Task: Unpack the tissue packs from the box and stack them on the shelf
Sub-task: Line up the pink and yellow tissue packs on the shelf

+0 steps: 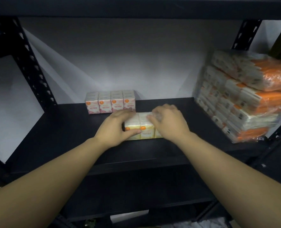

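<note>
Both hands are gripping the yellow tissue pack [141, 127] resting on the black shelf [67, 129]: left hand [118, 125] clasping its left end, right hand [167, 122] pressing its top, before the pink pack [111, 102].

1. This looks like a storeroom or the back room of a shop.
2. A black metal rack [26, 51] with rows of holes in its posts stands against a plain white wall [120, 60].
3. Its dark shelf [62, 129] holds many of the same tissue packs [110, 102], lined up at the far side.
4. On the right, big wrapped bundles [245, 96] are piled high.
</note>
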Demonstrator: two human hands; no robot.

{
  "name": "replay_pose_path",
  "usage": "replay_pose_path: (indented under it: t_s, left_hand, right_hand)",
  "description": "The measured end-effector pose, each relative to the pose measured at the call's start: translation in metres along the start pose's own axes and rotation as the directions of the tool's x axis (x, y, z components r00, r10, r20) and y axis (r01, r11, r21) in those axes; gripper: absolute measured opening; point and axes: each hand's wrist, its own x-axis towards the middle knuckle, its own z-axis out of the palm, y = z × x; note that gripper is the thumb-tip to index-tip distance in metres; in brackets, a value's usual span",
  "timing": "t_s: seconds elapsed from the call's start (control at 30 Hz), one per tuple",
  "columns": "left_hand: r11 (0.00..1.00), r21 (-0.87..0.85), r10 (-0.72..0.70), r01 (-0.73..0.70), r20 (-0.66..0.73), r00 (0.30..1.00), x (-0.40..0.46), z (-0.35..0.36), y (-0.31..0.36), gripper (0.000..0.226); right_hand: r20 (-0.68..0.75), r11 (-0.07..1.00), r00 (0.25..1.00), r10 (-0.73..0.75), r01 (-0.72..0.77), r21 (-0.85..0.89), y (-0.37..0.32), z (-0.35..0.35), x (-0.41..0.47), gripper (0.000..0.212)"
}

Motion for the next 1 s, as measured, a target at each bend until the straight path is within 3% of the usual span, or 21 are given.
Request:
replay_pose_path:
  t_s: [0.13, 0.23, 0.33, 0.4, 0.47, 0.77, 1.0]
  left_hand:
    - [0.985, -0.094, -0.142, 0.142, 0.002, 0.990, -0.016, 0.000, -0.021, 0.086]
    - [0.951, -0.170, -0.262, 0.259, 0.008, 0.965, -0.023, 0.003, -0.034, 0.082]
    - [0.924, -0.020, -0.381, 0.382, 0.059, 0.923, -0.017, 0.008, -0.039, 0.079]
    - [0.911, 0.182, -0.400, 0.371, 0.160, 0.903, -0.013, 0.012, -0.040, 0.084]
    - [0.900, 0.244, -0.411, 0.362, 0.196, 0.890, -0.011, 0.015, -0.040, 0.086]
    - [0.899, 0.217, -0.417, 0.381, 0.160, 0.894, -0.012, 0.016, -0.043, 0.088]
    - [0.897, 0.206, -0.423, 0.392, 0.141, 0.895, -0.012, 0.019, -0.046, 0.086]
  right_hand:
    - [0.035, 0.996, 0.999, -0.010, 0.013, -0.092, -0.018, 0.017, -0.007, 0.076]
    - [0.038, 0.995, 0.999, -0.015, 0.019, -0.101, -0.011, 0.020, -0.010, 0.085]
    - [0.030, 0.993, 0.999, -0.013, 0.017, -0.118, 0.003, 0.021, -0.005, 0.088]
    - [0.031, 0.991, 1.000, -0.002, 0.006, -0.131, 0.013, 0.020, 0.001, 0.088]
    - [0.029, 0.990, 1.000, 0.011, -0.007, -0.140, 0.026, 0.019, 0.009, 0.089]
    - [0.078, 0.979, 0.996, 0.052, -0.036, -0.199, 0.066, 0.023, 0.061, 0.097]
    - [0.100, 0.975, 0.994, 0.048, -0.025, -0.222, 0.070, 0.038, 0.104, 0.089]
